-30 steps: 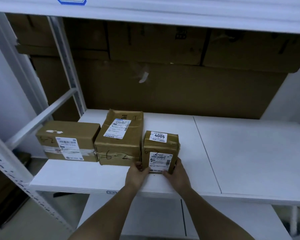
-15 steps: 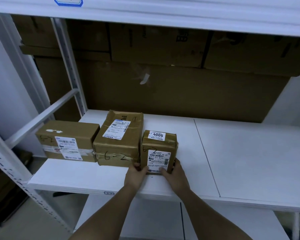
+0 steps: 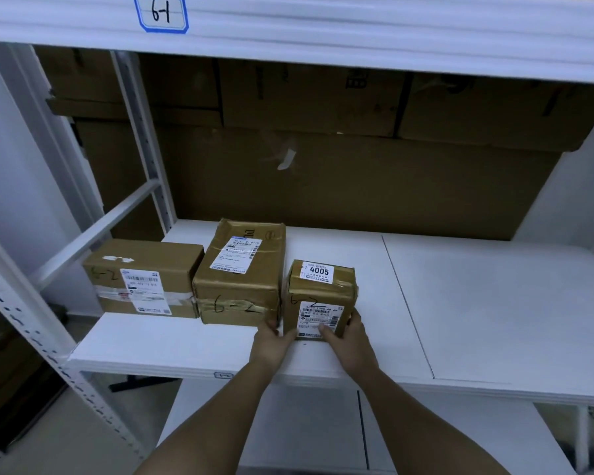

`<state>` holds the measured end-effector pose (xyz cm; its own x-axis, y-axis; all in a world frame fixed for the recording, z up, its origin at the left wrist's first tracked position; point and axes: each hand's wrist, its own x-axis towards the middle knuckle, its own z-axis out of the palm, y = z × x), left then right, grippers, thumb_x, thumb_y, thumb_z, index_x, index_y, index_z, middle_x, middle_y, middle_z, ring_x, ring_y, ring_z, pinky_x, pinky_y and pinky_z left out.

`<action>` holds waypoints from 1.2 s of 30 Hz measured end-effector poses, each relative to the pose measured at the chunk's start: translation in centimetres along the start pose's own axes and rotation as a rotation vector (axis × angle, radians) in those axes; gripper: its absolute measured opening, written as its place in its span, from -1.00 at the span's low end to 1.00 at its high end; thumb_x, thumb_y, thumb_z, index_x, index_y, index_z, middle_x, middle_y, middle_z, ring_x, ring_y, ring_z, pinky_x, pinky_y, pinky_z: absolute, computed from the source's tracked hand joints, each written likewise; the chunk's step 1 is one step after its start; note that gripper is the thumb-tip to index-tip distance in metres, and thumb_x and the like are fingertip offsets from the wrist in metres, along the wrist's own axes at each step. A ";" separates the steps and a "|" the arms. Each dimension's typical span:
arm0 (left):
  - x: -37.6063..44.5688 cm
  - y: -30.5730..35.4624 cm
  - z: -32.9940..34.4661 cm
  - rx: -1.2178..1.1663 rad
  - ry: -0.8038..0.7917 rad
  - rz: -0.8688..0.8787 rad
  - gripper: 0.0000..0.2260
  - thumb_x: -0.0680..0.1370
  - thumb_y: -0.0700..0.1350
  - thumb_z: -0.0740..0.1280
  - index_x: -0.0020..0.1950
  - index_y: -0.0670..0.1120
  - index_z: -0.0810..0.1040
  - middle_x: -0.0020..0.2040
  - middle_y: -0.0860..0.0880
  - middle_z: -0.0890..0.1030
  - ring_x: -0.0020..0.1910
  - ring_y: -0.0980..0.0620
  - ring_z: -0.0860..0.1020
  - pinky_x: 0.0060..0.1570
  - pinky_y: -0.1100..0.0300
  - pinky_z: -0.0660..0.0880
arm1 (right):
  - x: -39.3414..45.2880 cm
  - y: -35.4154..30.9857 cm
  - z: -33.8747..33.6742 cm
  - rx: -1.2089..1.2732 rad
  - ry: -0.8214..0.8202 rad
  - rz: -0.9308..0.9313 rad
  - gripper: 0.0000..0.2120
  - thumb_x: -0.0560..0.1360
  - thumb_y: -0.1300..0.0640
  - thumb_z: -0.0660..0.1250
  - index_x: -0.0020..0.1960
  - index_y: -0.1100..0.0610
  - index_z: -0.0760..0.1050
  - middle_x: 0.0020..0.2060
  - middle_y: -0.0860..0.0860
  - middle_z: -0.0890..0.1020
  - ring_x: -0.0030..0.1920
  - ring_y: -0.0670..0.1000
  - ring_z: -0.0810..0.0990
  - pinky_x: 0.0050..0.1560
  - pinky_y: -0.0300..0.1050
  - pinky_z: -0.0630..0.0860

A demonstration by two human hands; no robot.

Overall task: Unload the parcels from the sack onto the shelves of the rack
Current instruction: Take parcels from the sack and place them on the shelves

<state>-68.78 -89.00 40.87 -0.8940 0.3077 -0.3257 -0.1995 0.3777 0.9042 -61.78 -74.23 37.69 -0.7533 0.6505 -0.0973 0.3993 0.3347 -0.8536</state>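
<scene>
Where shelf [image 3: 494, 303] lies bare, room rightward.

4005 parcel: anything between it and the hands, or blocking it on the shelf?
Nothing visible. The left hand and right hand both hold the 4005 parcel, which sits on the shelf beside the middle parcel.

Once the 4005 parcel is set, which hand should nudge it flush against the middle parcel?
Probably the right hand: it sits on the 4005 parcel's outer side, so it can push toward the middle parcel. The left hand fills the gap between them.
</scene>
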 end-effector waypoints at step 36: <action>-0.7 0.5 -0.7 0.089 -0.222 -0.082 -0.40 0.48 -0.15 0.42 0.47 -0.13 0.27 0.39 -0.11 0.42 0.33 -0.12 0.42 0.30 0.04 0.41 | -1.4 -3.5 0.7 0.049 -0.039 0.147 -0.28 0.42 0.14 0.48 0.42 0.18 0.14 0.32 0.16 0.46 0.31 0.19 0.48 0.32 0.15 0.43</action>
<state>-68.52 -89.67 41.81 -0.7641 0.4536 -0.4587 -0.2231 0.4815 0.8476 -62.46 -76.75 40.43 -0.7089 0.6624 -0.2422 0.4812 0.2032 -0.8527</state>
